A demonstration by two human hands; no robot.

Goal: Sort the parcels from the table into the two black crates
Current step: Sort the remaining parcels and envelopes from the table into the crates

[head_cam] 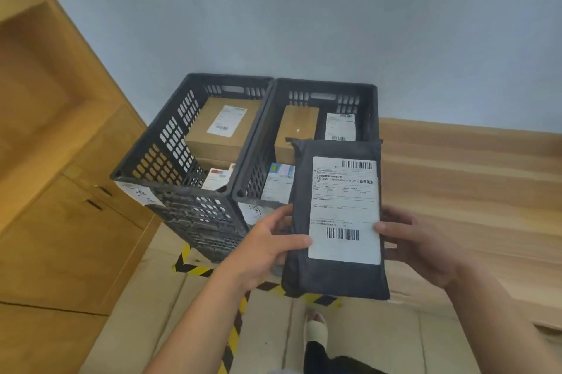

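I hold a dark grey parcel bag [334,277] with a white shipping label upright in front of me, its label facing me. My left hand [267,247] grips its left edge and my right hand [419,247] its right edge. Behind it stand two black crates side by side on the floor. The left crate [170,142] holds a cardboard box [219,130] and a small white parcel. The right crate [369,99] holds a cardboard box [296,127] and labelled parcels; the bag hides its front right part.
Wooden cabinets [70,221] run along the left. A wooden surface [468,179] lies at the right. Yellow-black tape [194,268] marks the tiled floor under the crates. My foot in a pale slipper [316,332] shows below.
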